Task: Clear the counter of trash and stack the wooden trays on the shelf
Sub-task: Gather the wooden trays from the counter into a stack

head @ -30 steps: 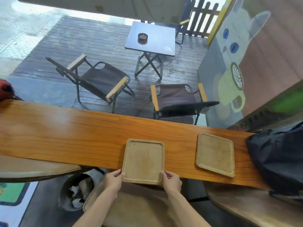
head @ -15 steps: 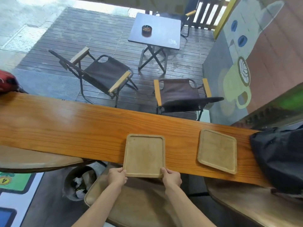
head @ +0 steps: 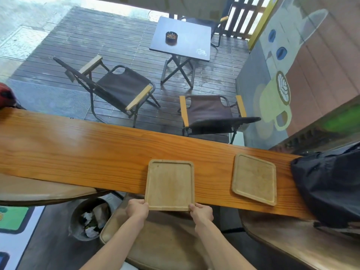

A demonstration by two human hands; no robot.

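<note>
A square wooden tray point(head: 169, 185) lies flat on the long orange wooden counter point(head: 78, 151), its near edge overhanging the counter's front. My left hand point(head: 137, 209) grips the tray's near left corner and my right hand point(head: 201, 212) grips its near right corner. A second wooden tray point(head: 254, 178) lies rotated on the counter to the right, apart from the first.
A black bag point(head: 329, 184) covers the counter's right end. Below the counter stand a metal bin with crumpled trash point(head: 88, 219) and a brown stool seat point(head: 155, 242). Beyond the counter are two folding chairs point(head: 120, 90) and a small table with an ashtray point(head: 171, 37).
The tray between my hands has stayed on the counter, its near edge still over the front. My head has tilted slightly, so the scene sits a little differently in view.
</note>
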